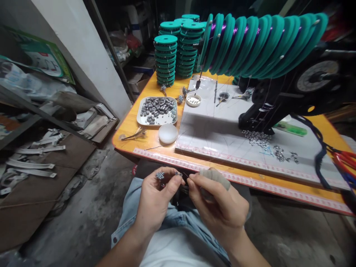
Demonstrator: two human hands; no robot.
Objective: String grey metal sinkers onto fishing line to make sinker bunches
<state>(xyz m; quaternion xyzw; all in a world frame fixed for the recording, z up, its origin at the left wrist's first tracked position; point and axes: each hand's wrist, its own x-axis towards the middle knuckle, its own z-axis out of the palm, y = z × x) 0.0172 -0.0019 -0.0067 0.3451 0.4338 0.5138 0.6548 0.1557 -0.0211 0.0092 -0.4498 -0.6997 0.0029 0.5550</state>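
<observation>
Over my lap, just in front of the table edge, my left hand (159, 193) is closed around a small bundle of grey-blue bead-tipped stems (160, 175). Its thumb and forefinger pinch a tiny grey piece at their tips. My right hand (219, 196) is closed too, its thumb and forefinger pinching a thin dark wire-like piece (185, 174) that points toward the left fingertips. The two sets of fingertips are close together. A greyish wrap (215, 178) covers one right finger. Whether the wire touches the small piece is too fine to tell.
On the orange table (129, 122) are a white tray (141, 120) of dark cylindrical weights, a white round lid (167, 133) and a small dish (194, 100). Green spools (166, 55) stand stacked behind. A black machine (278, 89) carries more spools. A measuring tape (194, 162) lines the front edge.
</observation>
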